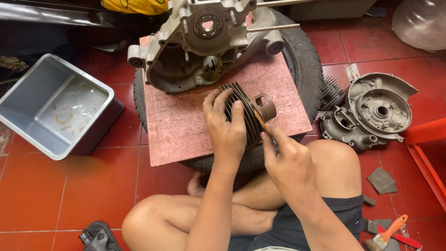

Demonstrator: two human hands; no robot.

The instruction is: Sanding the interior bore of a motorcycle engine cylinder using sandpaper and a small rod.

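Note:
My left hand (226,124) grips a dark finned engine cylinder (247,111) from above, holding it tilted over a reddish board (186,125). A brown piston (265,107) sticks out of the cylinder's right end. My right hand (287,160) pinches a thin tool (261,123) whose tip touches the cylinder beside the piston. Behind them on the board lies a grey engine crankcase half (200,42) with a bearing in its middle.
The board rests on a black tyre (309,65). A grey plastic tub (55,107) sits at the left on the red tiled floor. A grey engine cover (371,114) lies at the right, next to an orange frame (425,153). A paintbrush (385,234) lies at bottom right.

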